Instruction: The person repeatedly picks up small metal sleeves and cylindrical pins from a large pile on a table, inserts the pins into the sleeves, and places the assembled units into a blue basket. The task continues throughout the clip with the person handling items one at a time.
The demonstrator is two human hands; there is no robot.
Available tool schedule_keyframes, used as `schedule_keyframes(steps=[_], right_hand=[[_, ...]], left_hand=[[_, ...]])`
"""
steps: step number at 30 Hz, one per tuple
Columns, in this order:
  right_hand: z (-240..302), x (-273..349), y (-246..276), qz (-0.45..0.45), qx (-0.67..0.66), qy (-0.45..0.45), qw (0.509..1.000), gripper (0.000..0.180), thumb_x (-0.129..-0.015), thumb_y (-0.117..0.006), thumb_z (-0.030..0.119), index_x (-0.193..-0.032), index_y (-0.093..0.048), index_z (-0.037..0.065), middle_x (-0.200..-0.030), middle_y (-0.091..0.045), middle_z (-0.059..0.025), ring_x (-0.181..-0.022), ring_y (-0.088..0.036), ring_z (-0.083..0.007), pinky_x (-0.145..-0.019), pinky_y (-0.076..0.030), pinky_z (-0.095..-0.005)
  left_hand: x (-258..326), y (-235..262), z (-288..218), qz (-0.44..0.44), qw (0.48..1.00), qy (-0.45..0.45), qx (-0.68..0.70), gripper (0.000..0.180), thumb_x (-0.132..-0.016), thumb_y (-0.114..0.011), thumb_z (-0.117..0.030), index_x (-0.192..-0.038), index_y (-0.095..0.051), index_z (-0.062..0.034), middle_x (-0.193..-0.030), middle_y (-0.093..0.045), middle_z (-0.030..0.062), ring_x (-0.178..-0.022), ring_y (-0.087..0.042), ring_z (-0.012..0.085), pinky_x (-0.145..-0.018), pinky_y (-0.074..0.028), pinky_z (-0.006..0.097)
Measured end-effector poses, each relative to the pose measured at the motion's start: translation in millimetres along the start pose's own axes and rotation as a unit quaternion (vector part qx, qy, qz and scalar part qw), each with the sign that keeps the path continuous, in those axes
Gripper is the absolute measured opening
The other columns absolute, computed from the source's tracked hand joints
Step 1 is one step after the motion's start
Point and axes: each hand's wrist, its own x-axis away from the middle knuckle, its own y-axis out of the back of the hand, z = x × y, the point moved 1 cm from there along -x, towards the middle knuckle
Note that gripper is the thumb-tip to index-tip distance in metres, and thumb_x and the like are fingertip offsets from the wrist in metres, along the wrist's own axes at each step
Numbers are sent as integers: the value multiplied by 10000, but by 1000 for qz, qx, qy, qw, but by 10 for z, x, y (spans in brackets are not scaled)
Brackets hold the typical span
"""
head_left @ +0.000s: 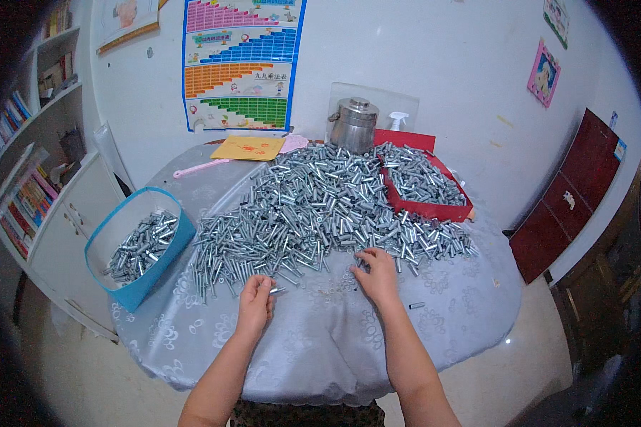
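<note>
A large heap of silvery metal pieces [292, 206] covers the middle of the table, with thin bolt-like rods on the left and short tube-like sleeves on the right. My left hand [255, 306] is closed at the heap's near edge, pinching a metal bolt [278, 290] whose end sticks out to the right. To its right, my right hand [377, 276] reaches the front of the heap with thumb and fingers curled together; whatever they grip is hidden. Small ring-like washers [343, 279] are scattered between the hands. One loose metal sleeve [416, 305] lies right of my right wrist.
A blue-sided box [132, 293] holding metal pieces stands at the left, and a red box [434, 208] of sleeves at the back right. Behind the heap are a steel pot [354, 127], a white spray bottle [397, 119] and a yellow envelope [248, 148]. A patterned grey cloth [313, 356] covers the table.
</note>
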Motion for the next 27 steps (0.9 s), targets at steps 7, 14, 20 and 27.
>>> schedule_keyframes(steps=[7,14,20,27], right_hand=[[-220,-7,38,-52,58,-68,995,121,-641,-627,77,-759,-651,86,-913,-577,-97,-896,-515,-276,-777,-418,-369],[-272,-31,83,-84,64,-73,992,121,-645,-614,62,-762,-647,64,-907,-580,-109,-882,-528,-279,-780,-421,-372],[-124,-229,-74,-20,17,40,999,272,-646,-634,87,-915,-612,50,-1009,-553,-138,-959,-504,-304,-834,-401,-386],[-6,-631,-437,58,42,129,989,519,-590,-698,187,-1071,-538,76,-1149,-480,-142,-1039,-464,-327,-888,-372,-387]], left_hand=[[-7,33,9,-3,1000,8,14,152,-898,-457,-245,-862,-494,-102,-510,-343,-59,-388,-282,22,-343,-211,176],[-45,55,51,3,1000,-1,20,152,-897,-459,-244,-857,-500,-102,-507,-355,-56,-382,-289,23,-330,-206,175],[-47,31,51,-7,1000,19,3,162,-895,-455,-260,-861,-506,-111,-537,-342,-60,-413,-286,29,-362,-222,179],[-46,62,55,-1,1000,16,-5,156,-895,-457,-263,-860,-508,-120,-529,-327,-65,-411,-271,24,-354,-203,175]])
